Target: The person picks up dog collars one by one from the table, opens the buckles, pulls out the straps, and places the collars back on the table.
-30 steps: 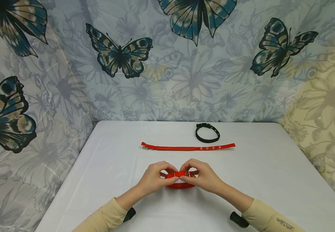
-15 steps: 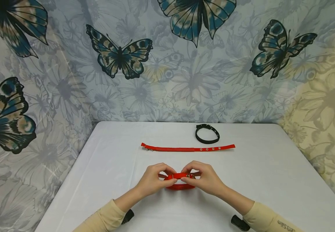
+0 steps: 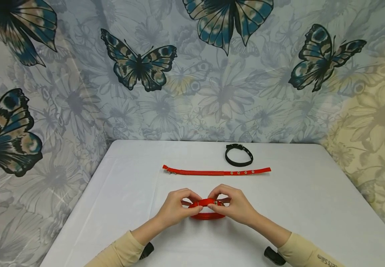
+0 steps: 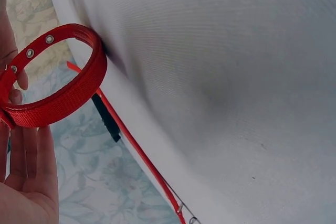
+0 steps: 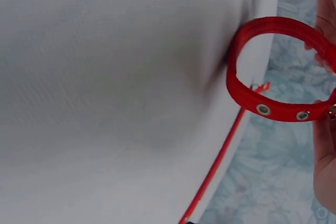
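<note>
Between both hands a red collar [image 3: 207, 216] forms a loop with its buckle side facing up. My left hand [image 3: 176, 207] pinches the strap at the loop's left, thumb in front and fingers behind. At the buckle end, my right hand [image 3: 235, 204] pinches the collar with thumb and fingers. In the left wrist view the red collar [image 4: 86, 85] shows metal eyelets along one side, and part of my left hand [image 4: 31, 177] lies below it. The right wrist view shows the looped collar [image 5: 247, 87] with eyelets beside my right hand [image 5: 326, 166].
Beyond the hands a second red collar [image 3: 209, 172] lies stretched out straight on the white table [image 3: 129, 185]. Behind it rests a black collar [image 3: 239, 164], closed into a ring. A butterfly-print cloth [image 3: 225, 96] hangs behind the table.
The fingertips of both hands have drawn slightly apart along the top of the red collar. Both hands keep their grip on it, and the other collars lie where they were.
</note>
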The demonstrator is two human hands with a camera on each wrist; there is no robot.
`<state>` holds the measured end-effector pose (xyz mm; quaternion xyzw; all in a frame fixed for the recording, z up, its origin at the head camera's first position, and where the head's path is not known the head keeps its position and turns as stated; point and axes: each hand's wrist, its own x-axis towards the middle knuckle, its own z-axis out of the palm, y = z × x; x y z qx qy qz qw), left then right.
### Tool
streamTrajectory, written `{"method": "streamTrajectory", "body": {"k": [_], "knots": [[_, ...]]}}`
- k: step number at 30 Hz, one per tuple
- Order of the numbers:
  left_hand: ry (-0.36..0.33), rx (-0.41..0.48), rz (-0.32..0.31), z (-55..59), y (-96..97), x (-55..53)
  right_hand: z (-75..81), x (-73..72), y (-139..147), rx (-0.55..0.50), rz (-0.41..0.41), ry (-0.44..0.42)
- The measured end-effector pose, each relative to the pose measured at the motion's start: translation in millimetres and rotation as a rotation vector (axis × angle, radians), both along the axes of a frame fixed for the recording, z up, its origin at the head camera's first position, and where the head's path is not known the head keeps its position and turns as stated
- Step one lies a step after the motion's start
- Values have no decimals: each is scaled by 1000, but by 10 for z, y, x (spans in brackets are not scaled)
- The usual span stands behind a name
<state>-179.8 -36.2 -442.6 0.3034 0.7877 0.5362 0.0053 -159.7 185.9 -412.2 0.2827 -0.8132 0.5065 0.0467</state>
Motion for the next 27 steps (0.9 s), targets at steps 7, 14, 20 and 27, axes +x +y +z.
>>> {"method": "streamTrajectory", "body": {"k": [7, 14, 20, 27], "knots": [[19, 1, -18, -130, 8, -59, 51, 8, -58, 55, 28, 50], [41, -5, -22, -145, 16, -56, 19, 20, -85, 14, 34, 157], [11, 10, -25, -145, 7, -43, -20, 15, -77, -25, 43, 217], [19, 9, -14, -170, 10, -55, -43, -2, -62, -89, 53, 180]]}}
